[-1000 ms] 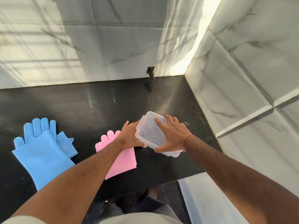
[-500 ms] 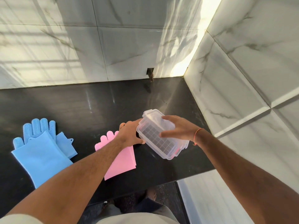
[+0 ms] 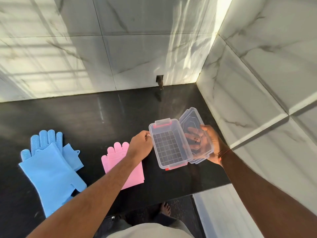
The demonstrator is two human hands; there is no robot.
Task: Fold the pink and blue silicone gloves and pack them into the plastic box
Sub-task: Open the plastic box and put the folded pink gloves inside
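Your left hand (image 3: 141,146) pinches the open box (image 3: 169,146) by its left rim, above the surface (image 3: 103,117). Your right hand (image 3: 208,146) cups the lid (image 3: 193,127) from beneath, fingers spread. The pink gloves (image 3: 130,170) and blue gloves (image 3: 49,169) lie flat to the left.

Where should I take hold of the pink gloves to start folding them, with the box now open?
Probably at the fingertip end of the pink gloves, coming from the left hand side. They lie flat on the black counter, fingers pointing toward the back wall, and the left forearm crosses over the cuff end, so the fingertips are the exposed free edge to lift and fold toward the cuff.
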